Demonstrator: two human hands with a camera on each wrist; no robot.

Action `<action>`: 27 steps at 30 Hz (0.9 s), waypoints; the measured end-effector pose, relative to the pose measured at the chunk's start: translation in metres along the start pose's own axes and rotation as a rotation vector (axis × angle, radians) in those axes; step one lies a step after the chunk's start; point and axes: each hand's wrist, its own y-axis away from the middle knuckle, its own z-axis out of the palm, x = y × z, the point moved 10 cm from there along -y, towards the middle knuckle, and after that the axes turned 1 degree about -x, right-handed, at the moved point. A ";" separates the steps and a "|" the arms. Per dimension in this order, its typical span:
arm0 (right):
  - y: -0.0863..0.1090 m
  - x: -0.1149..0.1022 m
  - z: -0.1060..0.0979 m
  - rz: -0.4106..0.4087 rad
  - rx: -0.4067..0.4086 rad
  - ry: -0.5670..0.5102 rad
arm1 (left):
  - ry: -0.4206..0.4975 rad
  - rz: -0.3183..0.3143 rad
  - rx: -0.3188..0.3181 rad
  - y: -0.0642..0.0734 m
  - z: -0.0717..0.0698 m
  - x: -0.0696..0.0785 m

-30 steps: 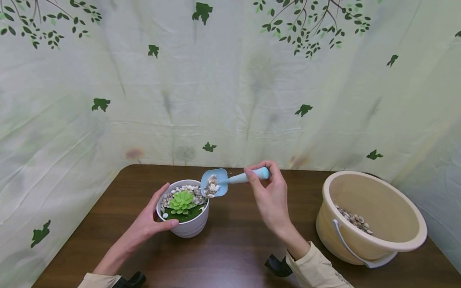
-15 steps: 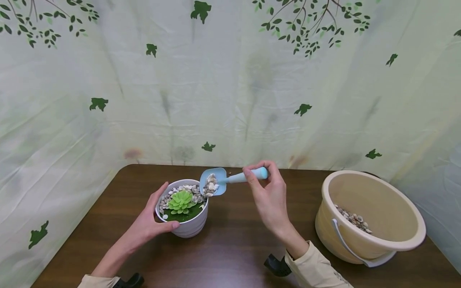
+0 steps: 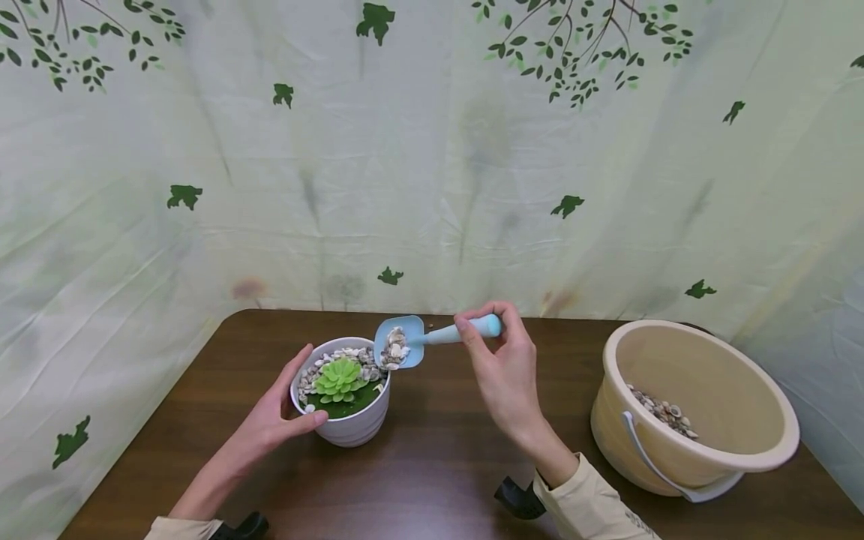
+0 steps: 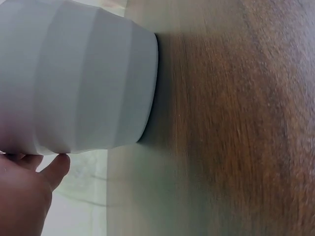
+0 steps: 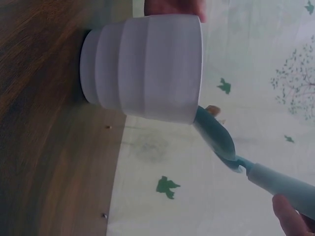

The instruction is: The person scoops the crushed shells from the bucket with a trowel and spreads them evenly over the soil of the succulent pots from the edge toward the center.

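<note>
A white ribbed flower pot (image 3: 354,431) stands on the table, holding a green succulent (image 3: 340,379) with pale pebbles (image 3: 351,354) around its back and sides. Green ground shows at the front of the pot. My left hand (image 3: 277,416) grips the pot from the left, thumb at the front rim; the left wrist view shows fingertips (image 4: 58,168) against its wall. With my right hand (image 3: 502,367) I pinch the handle of a light blue toy shovel (image 3: 417,330). Its blade carries shells and pebbles (image 3: 394,349) and sits right at the pot's right rim.
At the right stands a beige bucket (image 3: 610,420) with a pale handle (image 3: 648,461) and shells (image 3: 664,412) inside. The brown wooden table (image 3: 405,480) ends at a leaf-printed curtain (image 3: 432,187). Tiny bits (image 5: 108,127) lie near the table's back edge.
My left thumb has slid slightly back to the left along the pot's front rim. The shovel and my right hand hold nearly the same place over the rim.
</note>
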 end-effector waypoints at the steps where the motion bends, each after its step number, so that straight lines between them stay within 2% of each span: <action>1: 0.000 0.000 0.000 -0.001 0.001 0.002 | -0.005 0.000 0.000 0.000 0.000 0.000; 9: 0.000 -0.003 0.001 -0.027 0.002 0.016 | -0.047 -0.011 0.017 -0.001 0.000 0.002; 14: 0.000 -0.003 0.001 -0.031 -0.004 0.024 | -0.150 -0.026 0.049 -0.002 -0.001 0.001; 18: 0.000 -0.002 0.002 -0.025 -0.006 0.025 | -0.200 -0.011 0.060 -0.002 -0.001 0.005; 20: 0.000 -0.002 0.002 -0.024 -0.006 0.026 | -0.171 -0.007 0.048 -0.002 0.000 0.005; 25: 0.000 -0.003 0.002 -0.034 -0.009 0.041 | -0.025 -0.008 0.009 -0.002 0.004 0.003; 27: 0.000 -0.003 0.002 -0.040 -0.009 0.046 | -0.002 -0.011 0.008 -0.002 0.004 0.002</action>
